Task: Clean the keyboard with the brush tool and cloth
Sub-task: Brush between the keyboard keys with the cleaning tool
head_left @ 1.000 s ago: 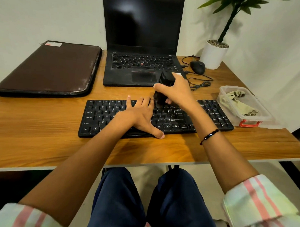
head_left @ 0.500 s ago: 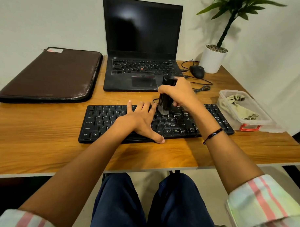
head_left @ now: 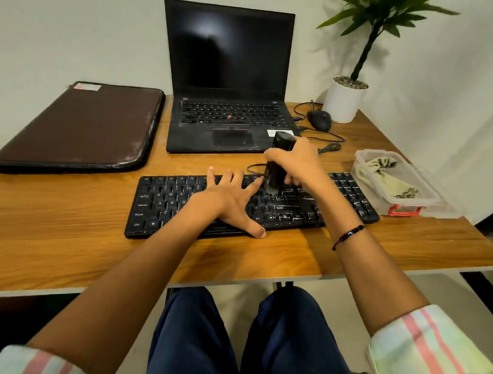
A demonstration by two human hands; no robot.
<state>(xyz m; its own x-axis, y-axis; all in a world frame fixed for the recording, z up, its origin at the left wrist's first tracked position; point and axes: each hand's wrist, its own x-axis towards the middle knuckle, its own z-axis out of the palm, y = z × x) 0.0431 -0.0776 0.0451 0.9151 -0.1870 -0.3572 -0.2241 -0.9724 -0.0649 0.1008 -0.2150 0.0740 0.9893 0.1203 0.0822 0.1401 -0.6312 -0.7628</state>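
Note:
A black keyboard (head_left: 166,203) lies on the wooden desk (head_left: 56,236) in front of me. My left hand (head_left: 228,198) rests flat on its middle keys, fingers spread and straight. My right hand (head_left: 295,164) grips a black brush tool (head_left: 277,165) held upright, its bristles touching the keys just right of my left fingertips. A pale green cloth (head_left: 388,179) lies crumpled inside a clear plastic box (head_left: 423,205) at the keyboard's right end.
An open black laptop (head_left: 229,82) stands behind the keyboard. A brown laptop sleeve (head_left: 80,125) lies at the back left. A black mouse (head_left: 319,119) with its cable and a white potted plant (head_left: 344,99) are at the back right.
The brush has moved down from a raised tilt to stand upright with its bristles on the keys. My left hand has stayed flat on the keyboard. The camera tilted slightly upward.

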